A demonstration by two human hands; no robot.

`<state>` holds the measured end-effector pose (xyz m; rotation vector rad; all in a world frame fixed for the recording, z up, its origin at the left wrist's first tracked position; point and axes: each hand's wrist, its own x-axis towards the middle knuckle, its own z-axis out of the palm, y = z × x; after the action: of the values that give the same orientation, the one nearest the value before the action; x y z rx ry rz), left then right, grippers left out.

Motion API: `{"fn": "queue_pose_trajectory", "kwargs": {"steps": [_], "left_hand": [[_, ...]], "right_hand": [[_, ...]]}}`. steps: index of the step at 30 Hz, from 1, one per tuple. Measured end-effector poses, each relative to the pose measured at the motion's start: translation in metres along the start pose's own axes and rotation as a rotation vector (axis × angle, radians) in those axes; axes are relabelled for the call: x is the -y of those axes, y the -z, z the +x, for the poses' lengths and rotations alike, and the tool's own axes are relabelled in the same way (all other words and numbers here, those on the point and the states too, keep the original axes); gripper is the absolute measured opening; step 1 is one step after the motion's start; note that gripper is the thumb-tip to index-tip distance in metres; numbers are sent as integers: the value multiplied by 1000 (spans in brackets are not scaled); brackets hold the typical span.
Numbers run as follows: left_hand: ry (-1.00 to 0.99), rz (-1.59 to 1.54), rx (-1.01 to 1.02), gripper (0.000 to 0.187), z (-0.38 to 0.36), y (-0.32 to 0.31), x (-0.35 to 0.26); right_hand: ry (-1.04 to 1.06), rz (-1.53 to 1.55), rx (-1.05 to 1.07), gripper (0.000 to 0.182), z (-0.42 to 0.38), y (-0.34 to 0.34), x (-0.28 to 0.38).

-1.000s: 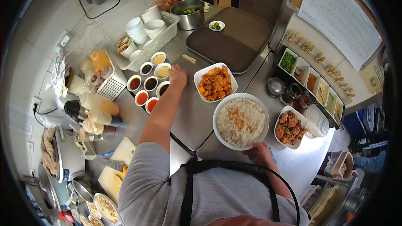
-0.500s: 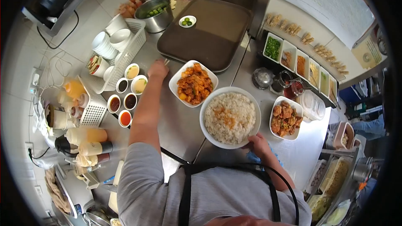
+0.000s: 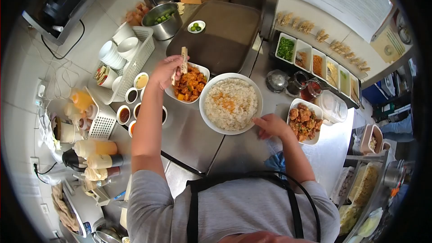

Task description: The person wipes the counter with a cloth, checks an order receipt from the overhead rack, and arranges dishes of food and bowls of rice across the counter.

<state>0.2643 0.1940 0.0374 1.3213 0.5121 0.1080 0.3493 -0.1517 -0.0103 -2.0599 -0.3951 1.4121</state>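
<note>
Wooden clothespins (image 3: 184,60) sit pinched in the left hand (image 3: 166,71) above a white square bowl (image 3: 169,92) of orange-sauced food in the head view, an apparent carrying step. The right hand (image 3: 271,125), loosely spread, has a fingertip at the rim of the round rice bowl (image 3: 202,110), which rests on the metal counter (image 3: 198,146) beside the square one; moving the pins seems to call for a firm pinch and clearance above the sauce.
</note>
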Motion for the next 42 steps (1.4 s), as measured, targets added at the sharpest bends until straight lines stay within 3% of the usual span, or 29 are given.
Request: {"fn": "queue_pose_trajectory", "kwargs": {"steps": [3,5,10,15,18,21,23,27,33,36,42], "left_hand": [[71,-169,248,25,-13,-37,-4],[85,-131,313,24,-16,-66,-3],[79,225,356,21,-33,-137,0],[-34,495,376,18,-50,-174,6],[-19,502,372,19,-47,-178,18],[-49,372,184,23,-44,-183,31],[52,131,90,17,-42,-175,30],[59,-116,17,13,-40,-165,29],[120,17,48,22,-56,-167,10],[195,-125,84,24,-43,-156,26],[150,-186,172,21,-43,-189,19]], "right_hand": [[257,-185,-251,32,-10,18,11],[575,29,-227,32,-14,26,26],[744,426,-273,26,-14,30,58],[744,436,-122,21,-14,38,54],[755,424,-76,16,-12,43,47],[812,231,-227,14,-11,78,38],[818,337,-517,14,-6,116,33],[658,149,-1086,20,13,213,18],[600,-108,-1396,23,11,287,-10],[536,-218,-1528,23,2,296,-15],[395,-589,-1465,18,26,297,-15]]}}
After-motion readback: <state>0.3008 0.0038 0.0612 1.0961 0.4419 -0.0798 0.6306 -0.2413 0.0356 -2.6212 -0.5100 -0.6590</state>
